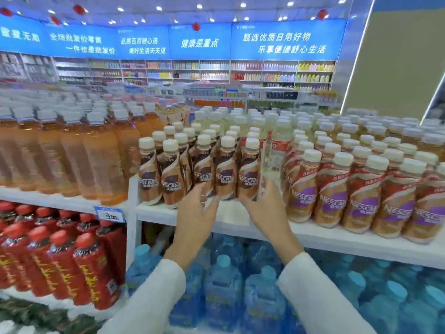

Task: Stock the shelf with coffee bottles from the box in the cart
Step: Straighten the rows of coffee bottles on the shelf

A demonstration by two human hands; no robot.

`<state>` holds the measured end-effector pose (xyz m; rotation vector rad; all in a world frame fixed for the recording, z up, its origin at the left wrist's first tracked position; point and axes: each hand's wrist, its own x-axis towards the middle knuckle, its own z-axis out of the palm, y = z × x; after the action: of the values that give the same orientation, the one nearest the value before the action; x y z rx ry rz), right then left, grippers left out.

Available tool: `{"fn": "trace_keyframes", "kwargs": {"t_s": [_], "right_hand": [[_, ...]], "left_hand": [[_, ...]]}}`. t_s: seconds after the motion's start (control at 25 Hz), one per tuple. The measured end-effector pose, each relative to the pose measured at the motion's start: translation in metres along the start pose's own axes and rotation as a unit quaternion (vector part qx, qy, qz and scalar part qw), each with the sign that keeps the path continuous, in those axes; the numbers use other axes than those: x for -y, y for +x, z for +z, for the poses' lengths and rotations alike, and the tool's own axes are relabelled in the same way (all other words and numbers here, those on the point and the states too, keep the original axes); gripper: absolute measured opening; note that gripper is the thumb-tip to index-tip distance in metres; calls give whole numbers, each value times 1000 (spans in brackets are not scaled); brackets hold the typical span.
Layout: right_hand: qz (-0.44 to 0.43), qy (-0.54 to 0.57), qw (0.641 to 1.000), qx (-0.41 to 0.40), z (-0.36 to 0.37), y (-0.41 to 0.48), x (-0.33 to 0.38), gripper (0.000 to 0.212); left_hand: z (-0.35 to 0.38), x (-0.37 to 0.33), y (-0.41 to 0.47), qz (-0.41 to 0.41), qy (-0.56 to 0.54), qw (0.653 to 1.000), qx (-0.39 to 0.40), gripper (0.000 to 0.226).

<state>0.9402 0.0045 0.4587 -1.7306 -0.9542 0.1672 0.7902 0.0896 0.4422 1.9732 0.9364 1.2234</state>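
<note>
both hands, left hand (196, 208) & right hand (266, 206), spread loose at front coffee bottles (225, 174), gripping nothing; bottles prob stiff, slick-wrapped, top-heavy, so grab mid-body

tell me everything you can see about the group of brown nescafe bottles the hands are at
The brown Nescafe bottles are small plastic bottles with cream screw caps and glossy brown-and-cream swirl labels with a dark panel. They stand upright, packed several rows deep, on the white shelf near its front edge, between orange drink bottles and red-and-purple Nescafe bottles. The left hand and right hand reach the bases of the front-row bottles; blur hides whether either actually grips one.
</note>
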Motion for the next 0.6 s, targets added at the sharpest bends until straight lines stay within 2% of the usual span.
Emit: {"fn": "trace_keyframes", "kwargs": {"t_s": [0.16,0.2,0.28,0.36,0.6], "right_hand": [[14,-3,1000,-14,12,16,2,61],[14,-8,1000,-20,13,18,1,61],[7,-13,1000,-25,14,18,-3,61],[-1,-15,999,-28,14,18,-5,61],[-6,-15,1000,-8,8,23,-12,59]], "left_hand": [[17,-9,25,19,7,1000,-19,23],[23,-11,28,17,13,999,-28,26],[31,-13,32,19,45,998,-39,51],[38,-15,36,27,81,996,-38,68],[43,-11,40,63,95,993,-30,66]]}}
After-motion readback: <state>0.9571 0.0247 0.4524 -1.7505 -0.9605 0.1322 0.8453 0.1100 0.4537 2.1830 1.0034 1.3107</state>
